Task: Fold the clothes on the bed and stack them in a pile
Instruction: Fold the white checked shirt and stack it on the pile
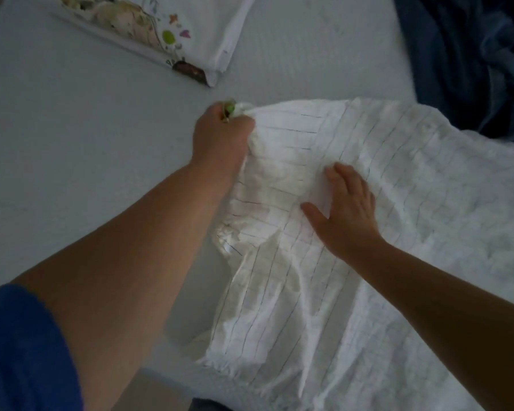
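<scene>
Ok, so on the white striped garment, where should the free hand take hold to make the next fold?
Probably the near-left corner of the white striped garment, where the hem lies loose and ruffled on the bed; come from the left so fingers slip under it. The left hand already holds the far corner in its grip; the right hand rests flat mid-cloth and could stay as an anchor.

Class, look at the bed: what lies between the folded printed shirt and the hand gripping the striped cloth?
Only bare bedsheet, in the head view.
</scene>
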